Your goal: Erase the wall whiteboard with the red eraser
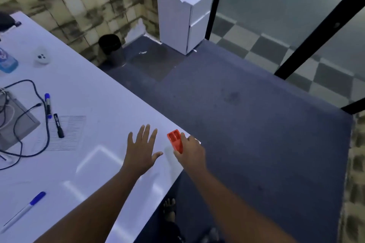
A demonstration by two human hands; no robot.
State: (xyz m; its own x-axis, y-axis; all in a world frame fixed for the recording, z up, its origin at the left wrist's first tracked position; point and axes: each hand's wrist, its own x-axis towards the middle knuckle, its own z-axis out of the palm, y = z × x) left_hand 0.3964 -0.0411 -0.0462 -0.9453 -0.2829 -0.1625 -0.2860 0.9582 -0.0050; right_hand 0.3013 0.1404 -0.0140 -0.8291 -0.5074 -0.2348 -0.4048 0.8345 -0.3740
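Already the right hand [190,149] has its fingers [182,136] curled round the red eraser [175,141] at the counter [94,92] corner; the left hand [142,149] lies flat just beside, fingers spread, holding nothing. Light, stiff plastic, probably best pinched by its sides. No label on it is readable.
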